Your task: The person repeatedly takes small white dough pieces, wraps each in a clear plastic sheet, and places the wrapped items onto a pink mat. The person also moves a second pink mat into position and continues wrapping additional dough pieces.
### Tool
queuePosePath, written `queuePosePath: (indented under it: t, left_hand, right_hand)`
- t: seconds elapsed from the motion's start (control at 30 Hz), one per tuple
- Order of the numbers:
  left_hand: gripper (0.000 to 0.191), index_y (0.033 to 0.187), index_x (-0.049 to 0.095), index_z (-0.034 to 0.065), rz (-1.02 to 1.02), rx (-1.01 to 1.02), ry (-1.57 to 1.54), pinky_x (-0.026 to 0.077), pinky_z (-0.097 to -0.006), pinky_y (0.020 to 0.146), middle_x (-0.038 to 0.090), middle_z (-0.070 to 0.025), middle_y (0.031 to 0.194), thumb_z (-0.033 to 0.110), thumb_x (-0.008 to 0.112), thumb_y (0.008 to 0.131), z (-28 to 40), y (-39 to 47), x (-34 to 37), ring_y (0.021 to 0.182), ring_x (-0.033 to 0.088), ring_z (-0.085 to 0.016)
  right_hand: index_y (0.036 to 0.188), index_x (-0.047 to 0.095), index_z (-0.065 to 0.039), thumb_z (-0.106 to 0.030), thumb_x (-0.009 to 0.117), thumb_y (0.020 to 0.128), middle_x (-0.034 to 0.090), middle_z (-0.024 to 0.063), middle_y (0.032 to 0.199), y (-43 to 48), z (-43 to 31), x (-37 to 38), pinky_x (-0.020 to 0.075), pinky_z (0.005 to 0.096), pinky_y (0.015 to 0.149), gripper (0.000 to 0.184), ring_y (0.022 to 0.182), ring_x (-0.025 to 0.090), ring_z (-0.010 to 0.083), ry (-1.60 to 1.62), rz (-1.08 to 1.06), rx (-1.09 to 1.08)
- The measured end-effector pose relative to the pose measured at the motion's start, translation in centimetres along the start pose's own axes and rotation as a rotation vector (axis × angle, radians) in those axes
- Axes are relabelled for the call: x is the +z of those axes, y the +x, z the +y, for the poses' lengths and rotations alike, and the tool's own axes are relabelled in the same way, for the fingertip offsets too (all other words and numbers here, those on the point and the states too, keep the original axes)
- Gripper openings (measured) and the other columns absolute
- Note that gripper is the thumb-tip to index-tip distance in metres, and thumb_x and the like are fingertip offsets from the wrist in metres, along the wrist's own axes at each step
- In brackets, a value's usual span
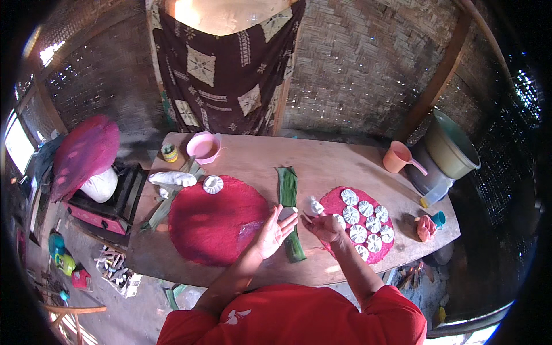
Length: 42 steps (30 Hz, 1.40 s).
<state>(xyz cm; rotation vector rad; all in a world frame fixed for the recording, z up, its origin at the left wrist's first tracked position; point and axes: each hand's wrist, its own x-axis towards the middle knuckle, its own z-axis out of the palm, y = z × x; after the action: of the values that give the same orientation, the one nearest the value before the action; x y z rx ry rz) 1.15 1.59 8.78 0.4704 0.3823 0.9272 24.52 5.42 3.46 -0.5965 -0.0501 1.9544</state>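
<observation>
My left hand (pixel 274 233) is held palm up with its fingers apart, over the gap between a large round red mat (pixel 211 220) and a strip of green leaf (pixel 287 187). A small white piece (pixel 288 213) shows at its fingertips; whether it is touched is unclear. My right hand (pixel 326 227) is beside a smaller round red mat (pixel 327 198), just below a white lump (pixel 316 206); whether the fingers grip it is unclear. Several pleated white dough-like rounds (pixel 358 233) lie on the smaller mat. One similar round (pixel 213 184) sits at the large mat's upper edge.
On the wooden table (pixel 258 151) stand a pink bowl (pixel 204 148), a small can (pixel 169 152) and a pink dipper (pixel 397 157). Bundled white cloth (pixel 172 178) lies at left. A large basin (pixel 453 144) stands at right, a stove (pixel 103 215) at left. Embers (pixel 414 274) glow below right.
</observation>
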Motion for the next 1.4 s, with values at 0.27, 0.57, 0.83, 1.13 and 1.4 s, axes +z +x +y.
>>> queuePosePath:
  t: [0.27, 0.57, 0.83, 1.13, 1.4]
  left_hand:
    - [0.078, 0.151, 0.007, 0.0197, 0.027, 0.055, -0.136, 0.027, -0.0428, 0.112, 0.039, -0.0182, 0.143, 0.062, 0.038, 0.093, 1.4, -1.5, -2.0, 0.131, 0.040, -0.029]
    - [0.081, 0.150, 0.010, 0.0166, 0.155, 0.152, -0.012, 0.029, -0.0395, 0.110, 0.039, -0.0144, 0.142, 0.066, 0.036, 0.092, 2.4, -2.3, -2.2, 0.130, 0.041, -0.025]
    - [0.080, 0.149, 0.015, 0.0182, 0.150, 0.126, -0.124, 0.031, -0.0380, 0.108, 0.041, -0.0137, 0.141, 0.069, 0.033, 0.091, 2.9, -2.8, -2.5, 0.129, 0.042, -0.024]
    - [0.077, 0.149, 0.016, 0.0166, 0.157, 0.194, 0.094, 0.030, -0.0407, 0.110, 0.037, -0.0142, 0.143, 0.066, 0.033, 0.093, 2.4, -2.5, -4.4, 0.132, 0.039, -0.025]
    - [0.077, 0.150, 0.010, 0.0173, 0.084, 0.163, 0.137, 0.025, -0.0436, 0.113, 0.029, -0.0160, 0.148, 0.065, 0.031, 0.093, 2.8, -3.2, -4.5, 0.135, 0.035, -0.025]
  right_hand:
    - [0.110, 0.063, 0.000, 0.015, 0.046, 0.082, 0.043, 0.0177, 0.139, -0.4, 5.7, 5.1, 0.0400, 0.0405, 0.102, 0.037, 0.129, 0.041, 0.0343, -1.613, -0.207, -0.805]
    - [0.122, 0.062, -0.013, 0.002, 0.054, 0.074, 0.034, 0.0165, 0.145, -4.5, 7.5, 10.2, 0.0332, 0.0530, 0.104, 0.050, 0.131, 0.034, 0.0407, -2.427, -0.207, -1.057]
    - [0.130, 0.056, -0.023, -0.006, 0.057, 0.075, 0.024, 0.0157, 0.151, -3.5, 7.1, 10.4, 0.0248, 0.0591, 0.107, 0.058, 0.134, 0.026, 0.0437, -1.549, -0.387, -0.373]
    - [0.133, 0.046, -0.009, 0.006, 0.055, 0.080, 0.056, 0.0167, 0.123, -2.3, 6.2, 11.3, 0.0426, 0.0410, 0.100, 0.055, 0.118, 0.053, 0.0301, -1.418, -0.276, -0.589]
    - [0.142, 0.027, -0.011, 0.005, 0.066, 0.081, 0.048, 0.0104, 0.126, 0.7, 7.4, 9.9, 0.0450, 0.0363, 0.094, 0.074, 0.113, 0.053, 0.0200, -1.083, -0.356, -0.089]
